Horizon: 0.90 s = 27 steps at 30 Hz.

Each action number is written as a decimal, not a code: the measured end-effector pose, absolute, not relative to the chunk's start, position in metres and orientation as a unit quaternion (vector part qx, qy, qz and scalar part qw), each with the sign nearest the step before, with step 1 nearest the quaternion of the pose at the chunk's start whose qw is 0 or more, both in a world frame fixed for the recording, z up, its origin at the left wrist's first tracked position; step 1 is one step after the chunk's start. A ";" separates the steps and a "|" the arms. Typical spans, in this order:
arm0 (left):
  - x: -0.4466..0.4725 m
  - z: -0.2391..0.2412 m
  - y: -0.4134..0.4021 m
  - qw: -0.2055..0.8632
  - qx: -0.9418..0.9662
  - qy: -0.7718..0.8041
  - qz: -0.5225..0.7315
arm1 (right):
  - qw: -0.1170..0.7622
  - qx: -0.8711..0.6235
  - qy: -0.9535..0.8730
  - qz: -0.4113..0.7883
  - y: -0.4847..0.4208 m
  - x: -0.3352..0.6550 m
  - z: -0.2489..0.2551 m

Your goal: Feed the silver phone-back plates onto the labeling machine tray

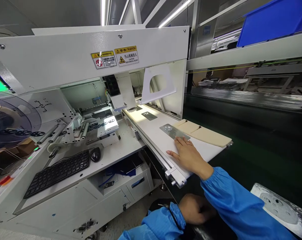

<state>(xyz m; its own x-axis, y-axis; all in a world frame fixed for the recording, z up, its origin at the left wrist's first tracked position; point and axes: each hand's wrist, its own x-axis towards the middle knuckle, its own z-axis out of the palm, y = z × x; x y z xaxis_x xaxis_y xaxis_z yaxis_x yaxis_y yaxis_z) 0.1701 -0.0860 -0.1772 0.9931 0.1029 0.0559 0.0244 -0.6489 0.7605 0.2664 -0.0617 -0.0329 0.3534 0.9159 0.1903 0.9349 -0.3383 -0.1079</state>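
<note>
My right hand [187, 154] lies palm down over the near end of the white conveyor belt [154, 140], fingers spread. Its fingertips rest on a flat grey panel [172, 131] with a cluster of round marks at its far end; the fingers cover the near end. Farther up the belt lies a similar dark panel [149, 115], under bright light. Beside the touched panel is a cream-coloured guide plate [203, 132]. Lower down, my left hand [194, 209] is in shadow near my lap, its fingers blurred and mostly hidden.
A white machine [73, 56] with warning labels spans the belt. At left are a clear film reel [11, 120], a keyboard [58, 170] and a mouse [95, 154]. A dark green belt [260, 133] runs at right. A white patterned box [280, 208] lies at lower right.
</note>
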 end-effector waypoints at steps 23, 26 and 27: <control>0.167 -0.169 -0.086 0.381 0.922 0.011 0.063 | 0.077 -0.813 -0.576 -0.022 -0.067 0.274 -0.035; 0.167 -0.169 -0.086 0.384 0.921 0.009 0.069 | 0.111 -0.805 -0.582 -0.036 -0.067 0.275 -0.038; 0.167 -0.170 -0.086 0.387 0.919 0.008 0.072 | 0.122 -0.802 -0.584 -0.043 -0.069 0.274 -0.039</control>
<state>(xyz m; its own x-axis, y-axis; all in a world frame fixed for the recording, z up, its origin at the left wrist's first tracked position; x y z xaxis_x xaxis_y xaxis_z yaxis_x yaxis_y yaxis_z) 0.1667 -0.0864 -0.1696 0.9896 0.0709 0.1255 -0.0401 -0.7008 0.7122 0.2744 -0.0689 -0.0390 0.3148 0.9255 0.2106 0.9462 -0.2887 -0.1459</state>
